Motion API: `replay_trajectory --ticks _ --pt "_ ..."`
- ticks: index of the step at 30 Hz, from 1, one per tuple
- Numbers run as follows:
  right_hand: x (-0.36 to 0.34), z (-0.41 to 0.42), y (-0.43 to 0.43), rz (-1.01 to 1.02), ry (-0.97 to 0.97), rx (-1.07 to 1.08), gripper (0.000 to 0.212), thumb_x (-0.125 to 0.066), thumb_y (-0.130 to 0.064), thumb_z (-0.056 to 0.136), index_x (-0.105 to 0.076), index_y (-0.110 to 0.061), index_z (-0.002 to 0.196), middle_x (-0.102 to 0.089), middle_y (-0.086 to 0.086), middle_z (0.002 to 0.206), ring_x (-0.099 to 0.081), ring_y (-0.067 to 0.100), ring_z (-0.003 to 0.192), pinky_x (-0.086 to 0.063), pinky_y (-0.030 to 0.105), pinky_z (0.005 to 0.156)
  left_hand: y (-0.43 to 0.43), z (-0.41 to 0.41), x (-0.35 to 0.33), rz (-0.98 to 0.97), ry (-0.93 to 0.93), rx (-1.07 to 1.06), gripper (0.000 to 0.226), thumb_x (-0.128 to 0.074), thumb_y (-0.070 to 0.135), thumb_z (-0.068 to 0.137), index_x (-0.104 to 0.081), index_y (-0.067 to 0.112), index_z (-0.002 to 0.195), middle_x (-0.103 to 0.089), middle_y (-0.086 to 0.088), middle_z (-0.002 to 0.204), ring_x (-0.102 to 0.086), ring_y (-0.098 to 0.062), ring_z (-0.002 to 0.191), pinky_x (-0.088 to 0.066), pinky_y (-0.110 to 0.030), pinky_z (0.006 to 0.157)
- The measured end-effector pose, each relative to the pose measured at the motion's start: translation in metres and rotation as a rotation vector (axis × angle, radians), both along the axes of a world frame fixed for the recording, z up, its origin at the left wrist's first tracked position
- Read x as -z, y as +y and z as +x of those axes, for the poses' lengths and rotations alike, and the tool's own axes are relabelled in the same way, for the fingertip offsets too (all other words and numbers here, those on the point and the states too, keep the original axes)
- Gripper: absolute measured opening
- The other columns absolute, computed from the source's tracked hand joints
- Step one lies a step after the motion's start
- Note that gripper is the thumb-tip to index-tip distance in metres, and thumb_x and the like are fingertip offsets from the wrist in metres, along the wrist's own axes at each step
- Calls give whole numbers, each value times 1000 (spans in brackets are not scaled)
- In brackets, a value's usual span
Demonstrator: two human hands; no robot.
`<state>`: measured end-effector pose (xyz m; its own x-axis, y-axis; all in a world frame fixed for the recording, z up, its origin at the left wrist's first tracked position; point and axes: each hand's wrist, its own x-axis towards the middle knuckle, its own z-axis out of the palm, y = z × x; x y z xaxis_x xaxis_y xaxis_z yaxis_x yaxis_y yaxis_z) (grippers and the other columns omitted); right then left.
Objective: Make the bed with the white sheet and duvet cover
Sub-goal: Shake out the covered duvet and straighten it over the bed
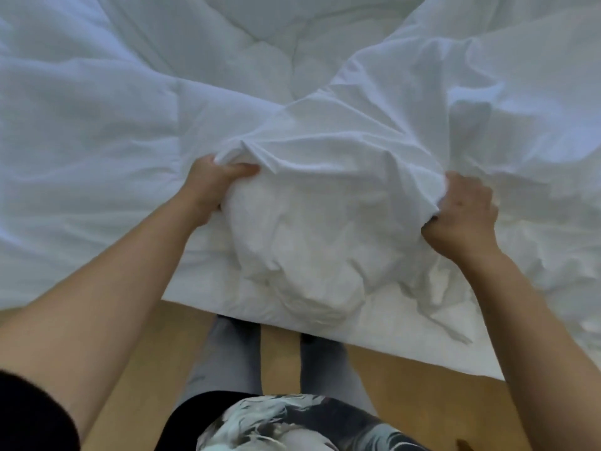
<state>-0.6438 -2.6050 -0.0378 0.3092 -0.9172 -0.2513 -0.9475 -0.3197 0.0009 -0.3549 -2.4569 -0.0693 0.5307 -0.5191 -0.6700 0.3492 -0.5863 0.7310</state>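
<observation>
Clutching bunched duvet cover (325,148) with left hand (211,185) and right hand (465,216).

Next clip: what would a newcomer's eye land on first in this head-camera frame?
First, the two bare hands at centre: the left hand and the right hand each grip a bunched mound of white duvet cover at the bed's near edge. Behind it, the quilted duvet lies rumpled across the top of the frame. Below, the wooden floor shows around the person's grey-trousered legs.
</observation>
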Motion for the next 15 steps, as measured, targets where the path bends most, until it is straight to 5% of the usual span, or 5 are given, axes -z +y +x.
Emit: replay_trajectory --ticks 3,7,11,15 --pt "-6 62 40 95 -175 -240 85 -51 -25 63 -29 -5 143 -37 20 140 -33 38 129 -22 47 109 -8 1 7 -124 184 -38 19 -66 7 81 -66 18 96 -70 0 82 -68 -13 69 -55 -27 62" --pt "33 135 66 200 78 -350 89 -59 -25 81 -7 -9 150 -15 15 154 -10 29 144 -2 47 115 -7 2 16 -220 356 -15 20 -60 1 83 -66 12 99 -72 -5 86 -69 -17 77 -57 -30 68" --pt "59 156 61 24 183 -415 44 -64 -9 79 -55 4 120 -56 20 114 -52 36 106 -39 43 94 -9 -2 16 -247 476 36 32 -65 15 69 -65 7 100 -69 -14 94 -67 -26 84 -54 -36 76" --pt "43 158 55 -58 30 -435 23 -55 11 72 -60 3 93 -60 20 87 -58 37 78 -43 38 60 -3 22 12 -390 778 -79 48 -68 17 55 -65 4 100 -67 -13 90 -64 -27 83 -50 -32 76"
